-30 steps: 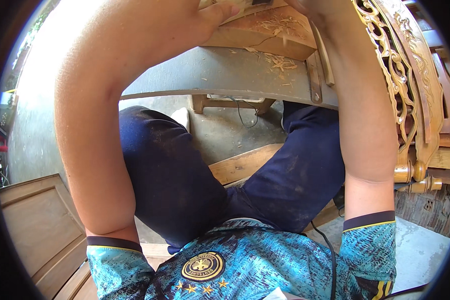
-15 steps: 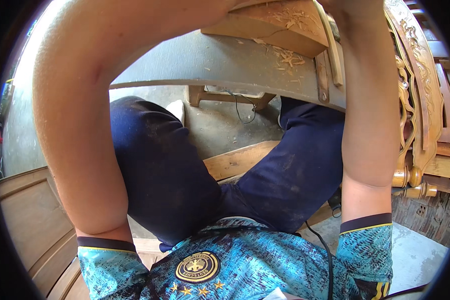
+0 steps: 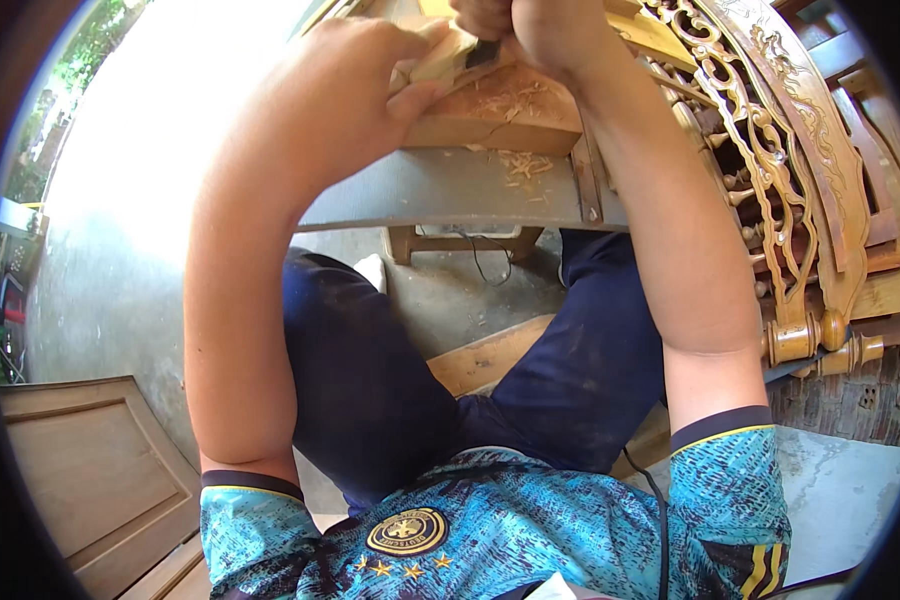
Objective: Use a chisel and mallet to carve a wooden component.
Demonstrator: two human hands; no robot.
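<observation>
My left hand (image 3: pixel 395 65) is closed around a pale piece of wood (image 3: pixel 440 72), held over a thick wooden block (image 3: pixel 500 135). To its right, my right hand (image 3: pixel 540 30) is closed in a fist near the top edge. A short dark flat blade (image 3: pixel 482 53), like a chisel's, sticks out below the right fist and touches or nearly touches the pale wood. The tool's handle is hidden in the fist. Curled wood shavings (image 3: pixel 525 165) lie on the block and in front of it on the grey tabletop (image 3: pixel 420 190).
Carved, varnished wooden furniture parts (image 3: pixel 770 170) stand close on the right. A panelled wooden board (image 3: pixel 100 460) lies at the lower left. Beyond the table edge, a low stool (image 3: pixel 460 243) with a dark cable stands on the floor between my legs.
The view has shifted so that both hands, the pale wood and the dark blade now show at the top. My forearms have moved closer together.
</observation>
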